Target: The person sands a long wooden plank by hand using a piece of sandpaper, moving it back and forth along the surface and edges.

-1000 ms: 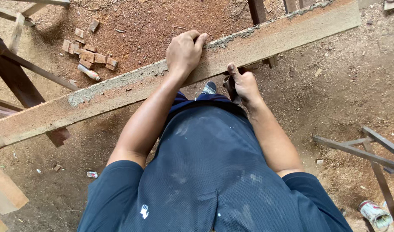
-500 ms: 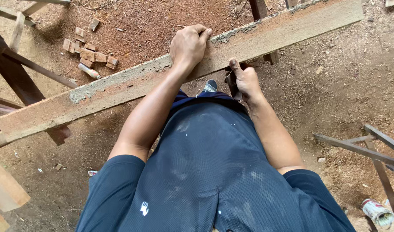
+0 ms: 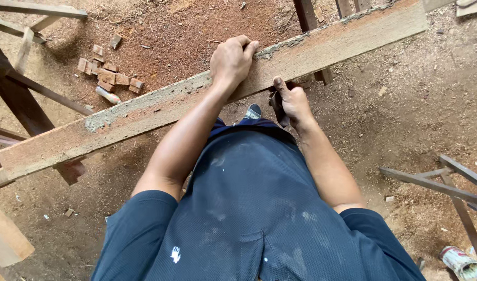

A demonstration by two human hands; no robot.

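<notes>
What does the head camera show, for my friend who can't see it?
A person in a dark blue shirt grips a long rough plank with the left hand on top and the right hand at its near edge. Sawdust covers the ground, with small wood blocks beyond.

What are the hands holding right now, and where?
Left hand grips the plank over its far edge. Right hand holds a dark object at the plank's near edge; what it is cannot be told.

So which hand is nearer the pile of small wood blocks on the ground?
Left. The left hand grips the plank top, closer to the wood blocks; the right hand sits below the plank, farther away.
</notes>
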